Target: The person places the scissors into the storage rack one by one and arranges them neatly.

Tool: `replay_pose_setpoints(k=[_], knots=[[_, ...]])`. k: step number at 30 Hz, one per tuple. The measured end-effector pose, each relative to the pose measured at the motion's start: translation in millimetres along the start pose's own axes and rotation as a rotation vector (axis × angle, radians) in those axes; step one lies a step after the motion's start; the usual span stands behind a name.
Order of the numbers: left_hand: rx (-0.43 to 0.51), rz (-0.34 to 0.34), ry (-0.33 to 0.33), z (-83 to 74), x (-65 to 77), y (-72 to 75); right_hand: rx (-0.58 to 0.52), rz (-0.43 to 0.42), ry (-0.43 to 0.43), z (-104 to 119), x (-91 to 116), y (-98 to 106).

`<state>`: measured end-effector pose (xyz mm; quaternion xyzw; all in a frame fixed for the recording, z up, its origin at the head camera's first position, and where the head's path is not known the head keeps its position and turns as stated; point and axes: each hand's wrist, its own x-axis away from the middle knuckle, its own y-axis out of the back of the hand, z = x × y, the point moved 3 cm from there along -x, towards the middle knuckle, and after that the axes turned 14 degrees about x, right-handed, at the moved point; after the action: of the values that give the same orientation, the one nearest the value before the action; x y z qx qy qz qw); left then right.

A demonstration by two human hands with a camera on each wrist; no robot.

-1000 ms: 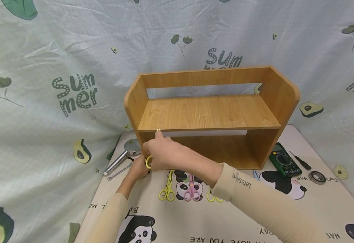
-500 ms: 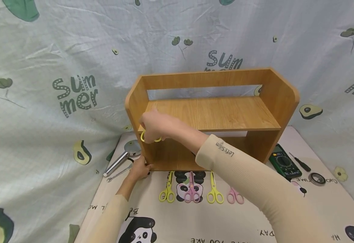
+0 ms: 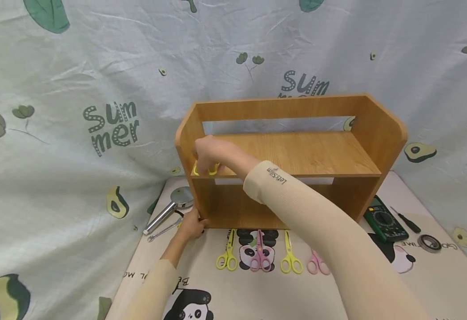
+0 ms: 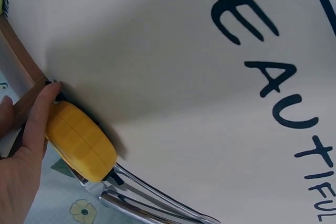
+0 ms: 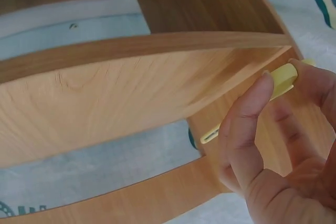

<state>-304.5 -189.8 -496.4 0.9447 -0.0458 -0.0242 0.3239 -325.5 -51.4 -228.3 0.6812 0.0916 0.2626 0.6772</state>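
Observation:
A two-tier wooden shelf (image 3: 297, 151) stands on the table. My right hand (image 3: 210, 153) pinches yellow scissors (image 5: 283, 80) by the handle loops, above the left end of the upper board. Much of the scissors is hidden behind the fingers. Down at the shelf's lower left corner, my left hand (image 3: 191, 226) grips the side panel (image 4: 23, 98), thumb on one side and fingers on the other. Against those fingers lies a rounded yellow case (image 4: 84, 140) with black parts, perhaps a tape measure.
Yellow scissors (image 3: 227, 261) and pink scissors (image 3: 259, 262) alternate in a row before the shelf. Left of it lie a round-headed chrome-handled tool (image 3: 160, 218) and a wrench (image 3: 164, 230). At right are a multimeter (image 3: 384, 220), a screwdriver (image 3: 408, 222) and a tape roll (image 3: 429, 243).
My right hand has risen with the yellow scissors from beside my left hand to over the upper board. My left hand stays at the lower corner. The head view has shifted slightly.

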Motion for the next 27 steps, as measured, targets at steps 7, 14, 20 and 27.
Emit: replay_pose_setpoints(k=[7,14,20,27], knots=[[0.014,-0.005,-0.012,-0.6,2.7,-3.2,-0.031,0.039,-0.025,-2,-10,-2],[0.018,-0.024,-0.025,-2.6,1.4,0.5,-0.017,0.055,-0.054,-3,-19,0],[0.001,-0.022,-0.012,-0.4,0.5,0.3,0.003,0.059,-0.063,-5,-22,-2],[0.011,-0.013,-0.015,0.5,-0.6,-0.3,0.027,0.053,-0.074,-6,-26,-4]])
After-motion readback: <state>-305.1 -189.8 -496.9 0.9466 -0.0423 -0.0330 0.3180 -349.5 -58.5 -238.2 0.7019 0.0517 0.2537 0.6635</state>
